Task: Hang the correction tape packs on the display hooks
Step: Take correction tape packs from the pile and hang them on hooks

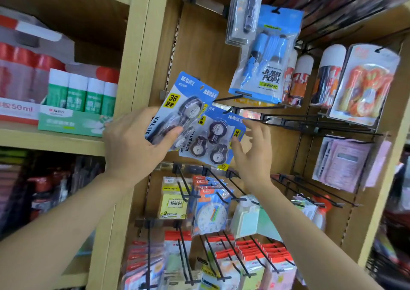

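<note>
My left hand (135, 143) grips a blue correction tape pack (184, 99), tilted, with its thumb across the pack's lower front. A second blue correction tape pack (216, 134) hangs just right of it, its top at a black display hook (235, 110). My right hand (255, 150) is beside that second pack with fingers spread; the thumb touches the pack's right edge. Several bare black hooks (310, 123) reach out to the right on the same rail.
A blue jump rope pack (266, 68) hangs above. Sticky notes (175, 201), a toy clock pack (210, 214) and red-topped packs (255, 256) fill the hooks below. Green glue sticks (82, 92) stand on the wooden shelf at left. Orange jump rope (363, 85) and calculators (343, 163) hang right.
</note>
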The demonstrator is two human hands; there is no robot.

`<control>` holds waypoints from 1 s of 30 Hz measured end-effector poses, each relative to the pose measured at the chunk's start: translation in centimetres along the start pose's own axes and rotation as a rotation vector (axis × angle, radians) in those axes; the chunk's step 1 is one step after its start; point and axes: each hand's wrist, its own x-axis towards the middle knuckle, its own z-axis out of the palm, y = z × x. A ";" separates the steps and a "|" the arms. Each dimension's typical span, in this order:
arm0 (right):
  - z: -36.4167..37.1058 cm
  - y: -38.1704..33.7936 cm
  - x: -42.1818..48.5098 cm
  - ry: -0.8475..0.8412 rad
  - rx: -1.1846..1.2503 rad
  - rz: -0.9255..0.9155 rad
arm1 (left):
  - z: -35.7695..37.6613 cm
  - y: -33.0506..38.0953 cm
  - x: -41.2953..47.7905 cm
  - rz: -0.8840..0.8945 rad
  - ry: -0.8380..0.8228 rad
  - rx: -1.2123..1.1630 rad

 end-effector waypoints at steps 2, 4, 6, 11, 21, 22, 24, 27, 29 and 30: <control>0.8 0.3 -0.9 -0.190 -0.232 -0.233 | 0.0 0.0 -0.1 0.009 0.011 -0.003; 1.8 0.8 -1.6 -0.346 -0.439 -0.280 | 0.0 -0.1 -0.2 0.009 0.014 0.004; 2.7 1.5 -2.0 -0.422 -0.600 -0.275 | 0.0 -0.2 -0.2 0.001 0.023 0.019; 5.1 2.6 -0.6 -0.457 -0.751 -0.251 | 0.1 -0.3 -0.3 0.016 0.029 0.043; 8.4 4.0 4.4 -0.728 -0.615 -0.124 | 0.1 -0.4 -0.3 0.009 -0.007 0.066; 8.1 4.1 4.7 -0.753 -0.527 -0.082 | 0.1 -0.5 -0.3 0.008 -0.011 0.070; 7.1 3.8 4.8 -0.689 -0.302 0.008 | 0.1 -0.6 -0.3 0.010 -0.013 0.070; 4.7 1.8 3.3 -0.479 0.145 0.179 | 0.1 -0.5 -0.3 0.003 -0.018 0.056; 3.1 -0.3 2.0 -0.495 0.513 0.343 | 0.0 -0.4 -0.2 0.009 -0.029 0.049; 2.5 -1.2 1.6 -0.523 0.686 0.391 | 0.0 -0.3 -0.2 0.015 -0.035 0.048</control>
